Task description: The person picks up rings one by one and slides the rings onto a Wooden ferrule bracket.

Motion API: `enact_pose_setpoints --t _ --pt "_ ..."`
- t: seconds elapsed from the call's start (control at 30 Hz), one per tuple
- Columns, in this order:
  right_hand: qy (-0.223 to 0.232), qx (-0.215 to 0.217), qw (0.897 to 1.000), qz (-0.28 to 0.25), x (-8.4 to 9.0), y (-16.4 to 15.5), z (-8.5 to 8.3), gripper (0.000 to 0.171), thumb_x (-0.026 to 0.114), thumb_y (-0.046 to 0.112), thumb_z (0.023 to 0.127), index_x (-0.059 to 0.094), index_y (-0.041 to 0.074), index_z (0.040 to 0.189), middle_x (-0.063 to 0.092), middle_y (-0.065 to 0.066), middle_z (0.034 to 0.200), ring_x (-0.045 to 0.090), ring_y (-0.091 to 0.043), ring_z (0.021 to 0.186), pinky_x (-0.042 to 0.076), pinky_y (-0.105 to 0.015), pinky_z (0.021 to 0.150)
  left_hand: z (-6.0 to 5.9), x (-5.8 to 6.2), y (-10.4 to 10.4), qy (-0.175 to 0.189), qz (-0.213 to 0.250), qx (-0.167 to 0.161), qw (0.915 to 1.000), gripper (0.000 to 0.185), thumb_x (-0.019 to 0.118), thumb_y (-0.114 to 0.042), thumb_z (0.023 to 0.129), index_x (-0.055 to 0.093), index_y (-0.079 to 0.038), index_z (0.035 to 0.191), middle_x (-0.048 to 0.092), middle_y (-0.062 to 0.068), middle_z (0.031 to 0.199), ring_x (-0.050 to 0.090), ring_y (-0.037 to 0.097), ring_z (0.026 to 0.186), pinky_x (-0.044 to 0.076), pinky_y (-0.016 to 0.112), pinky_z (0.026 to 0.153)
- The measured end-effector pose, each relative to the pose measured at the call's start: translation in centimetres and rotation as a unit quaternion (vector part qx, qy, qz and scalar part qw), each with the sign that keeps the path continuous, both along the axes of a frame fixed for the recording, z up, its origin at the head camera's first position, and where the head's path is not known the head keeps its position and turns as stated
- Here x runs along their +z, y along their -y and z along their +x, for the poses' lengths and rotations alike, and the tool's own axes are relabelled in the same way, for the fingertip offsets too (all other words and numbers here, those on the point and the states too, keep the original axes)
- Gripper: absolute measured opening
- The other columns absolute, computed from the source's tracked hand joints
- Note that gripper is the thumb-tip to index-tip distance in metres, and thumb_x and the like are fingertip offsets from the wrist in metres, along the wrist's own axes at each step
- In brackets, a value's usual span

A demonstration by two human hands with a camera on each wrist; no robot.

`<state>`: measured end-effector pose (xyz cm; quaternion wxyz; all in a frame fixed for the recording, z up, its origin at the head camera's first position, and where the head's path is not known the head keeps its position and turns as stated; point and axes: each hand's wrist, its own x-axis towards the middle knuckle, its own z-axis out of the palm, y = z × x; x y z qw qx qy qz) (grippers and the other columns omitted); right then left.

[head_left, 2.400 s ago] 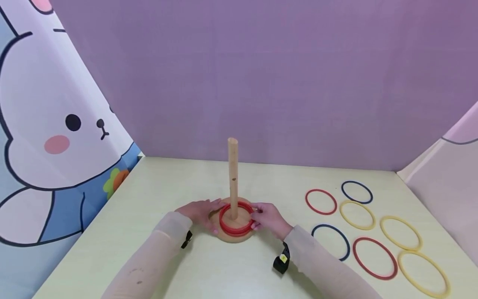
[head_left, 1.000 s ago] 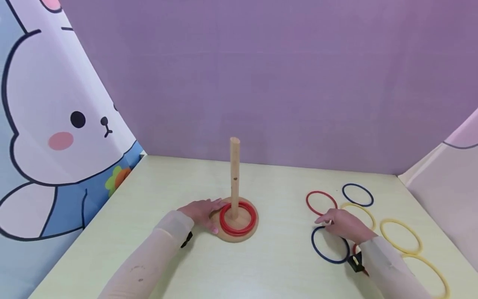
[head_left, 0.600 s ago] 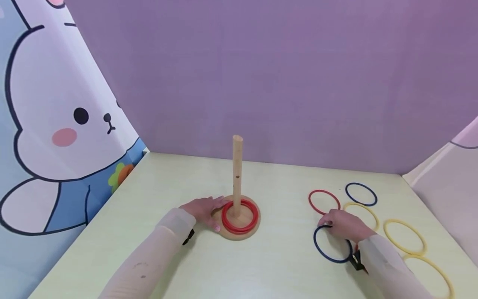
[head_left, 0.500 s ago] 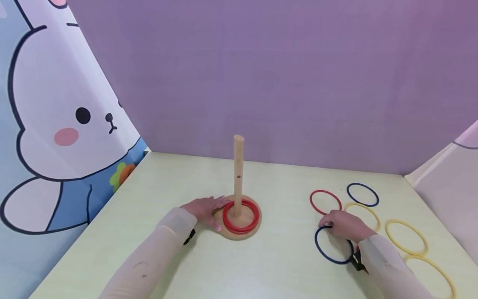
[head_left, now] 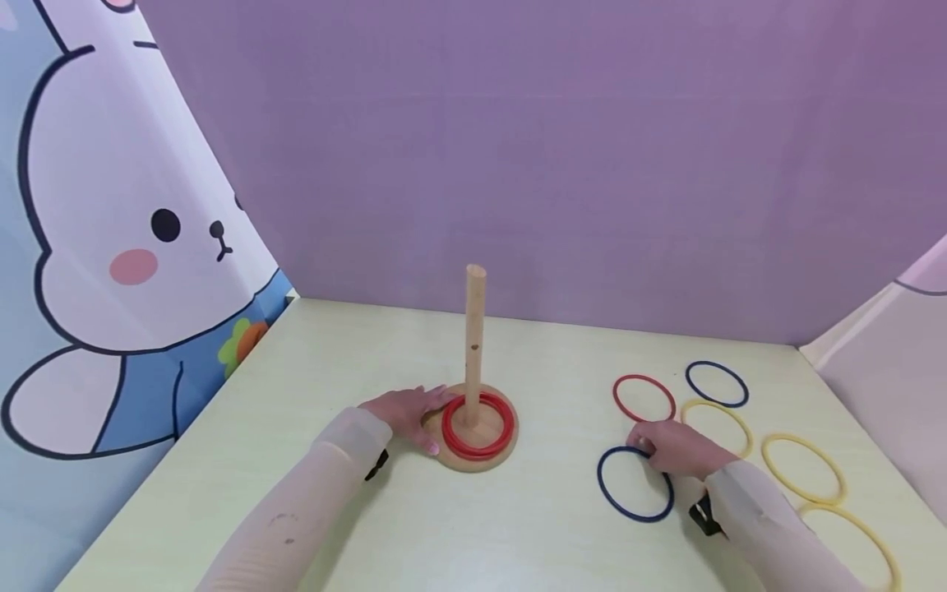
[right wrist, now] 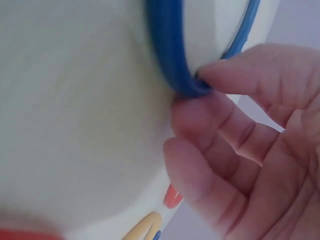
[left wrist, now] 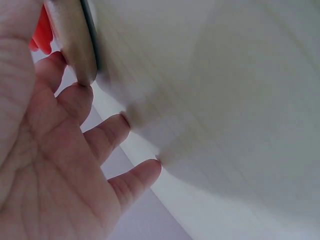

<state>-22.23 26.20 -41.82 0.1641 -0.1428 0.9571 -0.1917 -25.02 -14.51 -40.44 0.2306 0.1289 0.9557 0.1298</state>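
On the table's right half, my right hand [head_left: 675, 448] pinches the far edge of a blue ring [head_left: 635, 520]. The right wrist view shows that blue ring [right wrist: 167, 45] between thumb and curled fingers. My left hand [head_left: 405, 415] rests with spread fingers against the left side of a round wooden base [head_left: 473, 466]. From the base rises an upright wooden peg [head_left: 475, 345], with red rings [head_left: 477, 454] lying around its foot. In the left wrist view the fingertips of the left hand [left wrist: 75, 145] touch the edge of the wooden base [left wrist: 75, 40].
Beyond the right hand lie a red ring [head_left: 644, 376], another blue ring [head_left: 716, 363] and a yellow ring [head_left: 713, 403]. Two more yellow rings [head_left: 806, 441] lie farther right. A purple cloth [head_left: 592, 164] hangs behind the pale table [head_left: 547, 526].
My right hand has left the red rings around the peg, moved right and taken hold of the near blue ring. That ring has shifted slightly left. The left hand stays at the base.
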Motion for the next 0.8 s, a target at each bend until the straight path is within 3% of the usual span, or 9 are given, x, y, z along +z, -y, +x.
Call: enact_pose_setpoints --t 0.17,0.33,0.57,0.8 --pt "0.044 -0.008 0.998 -0.05 0.1 0.0 0.2 0.034 0.061 -0.014 0.077 0.064 0.004 0.106 0.059 -0.007 0.09 0.055 -0.018 0.066 0.051 -0.031 0.057 0.0 -0.2 0.1 0.003 0.01 -0.006 0.9999 0.096 0.083 -0.038 0.075 0.028 -0.03 0.154 0.03 0.014 0.157 0.024 0.033 0.146 0.03 0.065 0.107" --pt "0.059 0.024 0.989 -0.13 0.5 -0.5 0.3 0.035 0.06 -0.01 0.078 0.062 -0.002 0.111 0.055 -0.007 0.085 0.051 -0.014 0.052 0.045 -0.024 0.045 0.0 -0.3 0.1 0.001 0.009 -0.01 0.9999 0.096 0.083 -0.038 0.075 0.029 -0.029 0.154 0.031 0.015 0.156 0.025 0.034 0.145 0.031 0.065 0.106" --pt "0.08 0.015 0.973 -0.215 1.4 -0.9 0.3 0.043 0.06 -0.006 0.081 0.056 -0.01 0.124 0.057 -0.008 0.086 0.054 -0.014 0.056 0.049 -0.025 0.049 -0.2 -0.1 -0.2 -0.006 0.004 -0.018 0.9998 0.097 0.083 -0.038 0.075 0.029 -0.028 0.154 0.032 0.015 0.156 0.026 0.034 0.145 0.032 0.064 0.106" --pt "0.079 -0.005 0.965 -0.249 3.3 -0.2 0.4 0.051 0.059 -0.004 0.086 0.047 -0.012 0.135 0.059 -0.015 0.092 0.059 -0.018 0.063 0.055 -0.031 0.059 -0.1 -0.4 0.3 -0.017 0.003 -0.026 0.9995 0.097 0.083 -0.039 0.075 0.029 -0.027 0.154 0.035 0.007 0.156 0.027 0.032 0.145 0.031 0.063 0.107"
